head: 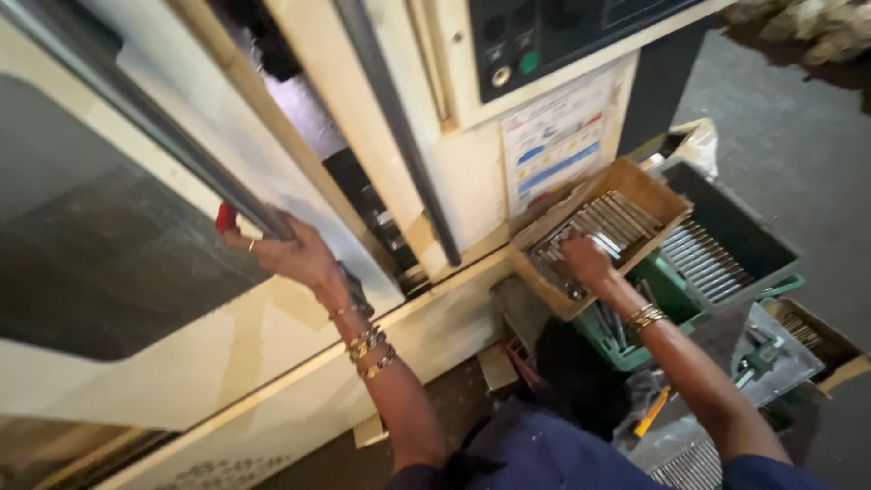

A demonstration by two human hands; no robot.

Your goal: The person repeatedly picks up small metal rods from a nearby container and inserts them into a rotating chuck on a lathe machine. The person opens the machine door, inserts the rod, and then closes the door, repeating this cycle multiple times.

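Note:
My left hand [288, 251] grips the long dark handle bar [181, 154] of the cream machine door [136, 272], with a bit of red cloth at my fingers. My right hand [587, 261] reaches down into a cardboard box [655, 192] of slim metal rods [610, 222], fingers curled among the rods. Whether a rod is held, I cannot tell. Gold bangles ring both wrists.
A dark green crate [744, 231] with more metal rods sits right of the box. A grey tray [762, 358] holds tools, and a yellow-handled tool [653, 410] lies lower. The machine's control panel [535, 36] with a green button is above.

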